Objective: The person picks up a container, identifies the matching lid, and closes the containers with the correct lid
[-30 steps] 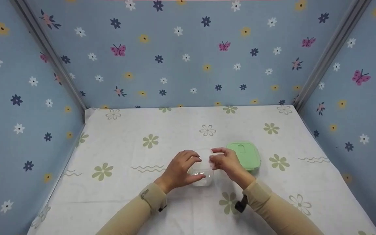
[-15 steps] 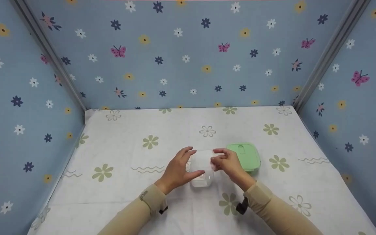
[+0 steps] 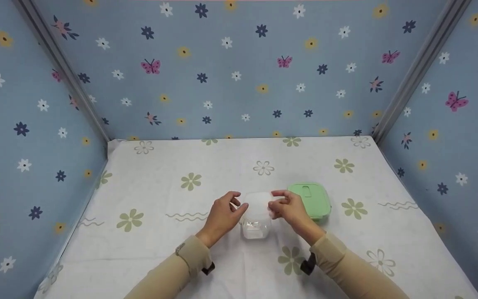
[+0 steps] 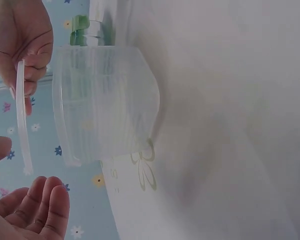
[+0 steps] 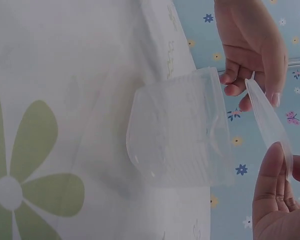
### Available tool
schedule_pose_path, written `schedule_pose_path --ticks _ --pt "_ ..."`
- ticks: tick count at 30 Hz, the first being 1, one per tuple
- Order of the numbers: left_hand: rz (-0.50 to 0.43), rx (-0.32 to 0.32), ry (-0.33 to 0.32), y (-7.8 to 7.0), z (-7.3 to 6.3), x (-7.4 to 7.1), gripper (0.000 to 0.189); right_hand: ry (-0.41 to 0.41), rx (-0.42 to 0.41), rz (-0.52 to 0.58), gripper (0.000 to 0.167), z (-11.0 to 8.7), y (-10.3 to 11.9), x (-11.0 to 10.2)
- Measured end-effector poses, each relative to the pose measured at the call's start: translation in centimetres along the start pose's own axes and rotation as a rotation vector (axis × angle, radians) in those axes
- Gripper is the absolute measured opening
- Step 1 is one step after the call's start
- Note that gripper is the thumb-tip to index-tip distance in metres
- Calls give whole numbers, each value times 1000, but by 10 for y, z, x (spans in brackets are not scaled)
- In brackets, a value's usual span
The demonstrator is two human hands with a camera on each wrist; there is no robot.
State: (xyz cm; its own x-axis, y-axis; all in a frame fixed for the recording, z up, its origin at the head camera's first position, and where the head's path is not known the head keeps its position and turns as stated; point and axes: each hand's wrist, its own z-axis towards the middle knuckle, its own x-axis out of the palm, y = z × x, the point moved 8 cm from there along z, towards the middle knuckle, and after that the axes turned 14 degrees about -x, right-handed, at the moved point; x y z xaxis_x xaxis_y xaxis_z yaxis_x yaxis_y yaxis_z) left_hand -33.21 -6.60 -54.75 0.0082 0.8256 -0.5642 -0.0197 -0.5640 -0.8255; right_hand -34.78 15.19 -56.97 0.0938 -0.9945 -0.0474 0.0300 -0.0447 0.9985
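Note:
A translucent plastic container (image 3: 256,231) stands upright on the tablecloth, with several parallel ridges along its wall in the left wrist view. Over it, a thin translucent lid (image 4: 23,120) is held apart from the rim. My right hand (image 3: 291,209) pinches the lid's right edge between thumb and fingers. Bent loosely around the opposite edge, my left hand (image 3: 221,216) has its thumb on one side and fingers on the other. A gap shows between those fingers and the lid in the left wrist view.
A box with a green lid (image 3: 317,201) sits just beyond the right hand. White cloth with green flowers (image 3: 156,187) covers the table. Blue patterned panels (image 3: 222,62) rise at the back and both sides, with grey posts (image 3: 417,66) in the corners.
The left hand has drawn back slightly leftward, and its thumb has moved up away from the container's front. The right hand keeps its pinch on the lid, almost still.

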Motion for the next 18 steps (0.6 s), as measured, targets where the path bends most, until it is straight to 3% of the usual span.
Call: schedule_pose_path --ticks 5,13,18 --pt "-59 -68 16 3 0 -1 35 11 -12 7 39 -1 1 2" --pt "-188 -155 104 9 0 4 25 48 -39 11 40 -3 3 5" --pt "-226 -194 110 11 0 5 22 39 -27 -16 38 -4 2 4"
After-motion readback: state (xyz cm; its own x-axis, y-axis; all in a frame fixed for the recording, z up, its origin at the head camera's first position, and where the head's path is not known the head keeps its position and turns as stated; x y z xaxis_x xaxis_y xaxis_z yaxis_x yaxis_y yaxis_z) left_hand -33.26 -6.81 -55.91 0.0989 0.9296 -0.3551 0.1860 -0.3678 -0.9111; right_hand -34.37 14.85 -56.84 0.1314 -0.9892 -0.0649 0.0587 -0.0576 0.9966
